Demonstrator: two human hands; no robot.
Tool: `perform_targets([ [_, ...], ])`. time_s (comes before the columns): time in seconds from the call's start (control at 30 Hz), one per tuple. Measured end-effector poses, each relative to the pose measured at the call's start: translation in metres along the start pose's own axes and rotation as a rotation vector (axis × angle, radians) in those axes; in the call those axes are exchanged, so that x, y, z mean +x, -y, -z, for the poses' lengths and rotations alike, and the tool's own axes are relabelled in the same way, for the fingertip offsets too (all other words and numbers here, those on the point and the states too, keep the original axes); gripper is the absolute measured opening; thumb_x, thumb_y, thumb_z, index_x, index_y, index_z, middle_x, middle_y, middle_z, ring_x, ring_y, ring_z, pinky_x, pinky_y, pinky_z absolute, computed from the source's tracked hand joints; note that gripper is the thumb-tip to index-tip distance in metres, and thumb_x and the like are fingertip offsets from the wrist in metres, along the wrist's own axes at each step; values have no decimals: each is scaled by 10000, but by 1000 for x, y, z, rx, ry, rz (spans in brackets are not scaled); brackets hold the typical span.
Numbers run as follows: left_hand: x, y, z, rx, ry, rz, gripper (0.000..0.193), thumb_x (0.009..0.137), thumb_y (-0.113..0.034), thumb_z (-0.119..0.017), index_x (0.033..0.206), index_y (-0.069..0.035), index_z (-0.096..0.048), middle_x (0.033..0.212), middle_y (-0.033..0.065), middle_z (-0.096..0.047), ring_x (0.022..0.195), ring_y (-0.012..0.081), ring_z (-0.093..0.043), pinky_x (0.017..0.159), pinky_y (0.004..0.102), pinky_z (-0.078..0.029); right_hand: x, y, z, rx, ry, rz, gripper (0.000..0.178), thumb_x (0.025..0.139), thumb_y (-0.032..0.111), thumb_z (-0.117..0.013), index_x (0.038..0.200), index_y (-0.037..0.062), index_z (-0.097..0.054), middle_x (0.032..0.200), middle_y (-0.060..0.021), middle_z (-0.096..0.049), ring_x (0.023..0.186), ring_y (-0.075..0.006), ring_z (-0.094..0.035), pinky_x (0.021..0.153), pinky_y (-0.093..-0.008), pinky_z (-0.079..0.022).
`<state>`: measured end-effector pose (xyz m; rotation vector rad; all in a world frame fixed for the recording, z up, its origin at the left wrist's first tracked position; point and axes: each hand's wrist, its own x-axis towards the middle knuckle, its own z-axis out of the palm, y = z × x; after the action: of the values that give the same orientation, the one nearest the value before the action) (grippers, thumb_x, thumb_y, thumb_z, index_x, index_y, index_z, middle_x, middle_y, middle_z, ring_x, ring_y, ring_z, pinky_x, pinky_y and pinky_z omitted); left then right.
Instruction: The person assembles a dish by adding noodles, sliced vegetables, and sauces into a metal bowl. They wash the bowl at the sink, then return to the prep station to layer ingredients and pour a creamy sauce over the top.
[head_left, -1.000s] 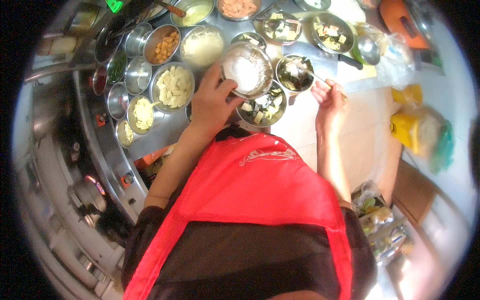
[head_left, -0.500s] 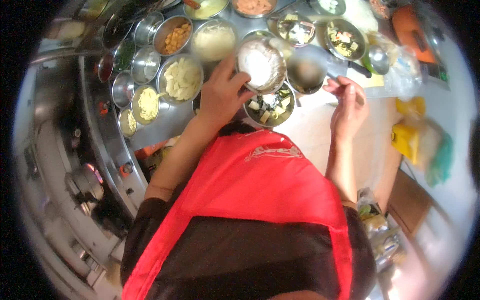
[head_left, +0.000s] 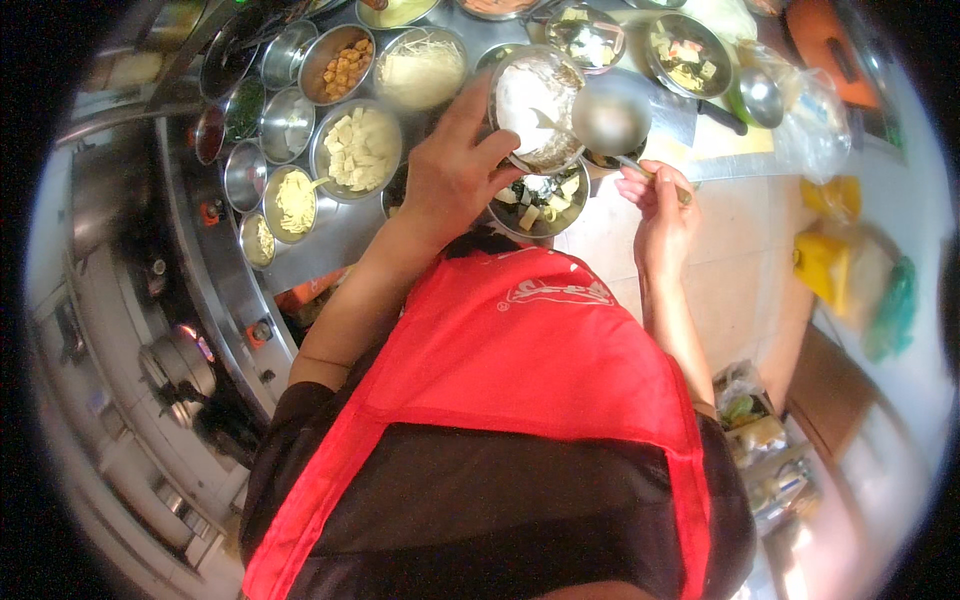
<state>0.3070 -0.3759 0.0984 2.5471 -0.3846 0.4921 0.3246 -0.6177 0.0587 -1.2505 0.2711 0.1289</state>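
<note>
While I lean over the steel desk, a row of small metal bowls runs along its left edge: dark greens, a pale shredded filling, and a bigger bowl of cubed tofu. Behind: fried brown pieces, a bowl of white shreds.

Left hand is clamped on the rim of a steel bowl of white powder, held tilted above the desk; thumb up the near side, fingers under.

Below it sits a bowl of mixed tofu and dark greens, partly hidden by my hand.

Right hand, fingers pinched shut on a ladle handle; ladle has its round cup just beside the powder bowl. Hands are apart.

Far right: orange board, clear plastic bag, yellow packets, blurred. Red apron fills the lower view.
</note>
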Motion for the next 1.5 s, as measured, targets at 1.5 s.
perform_targets([
  [1.5, -410, -12, 428, 1180, -978, 875, 359, 557, -156, -830, 819, -84, -597, 999, 137, -591, 1017, 343, -522, 848, 426, -438, -61, -45, -356, 77, 736, 297, 401, 956, 283, -470, 1183, -46, -501, 986, -166, -593, 819, -197, -560, 746, -297, -459],
])
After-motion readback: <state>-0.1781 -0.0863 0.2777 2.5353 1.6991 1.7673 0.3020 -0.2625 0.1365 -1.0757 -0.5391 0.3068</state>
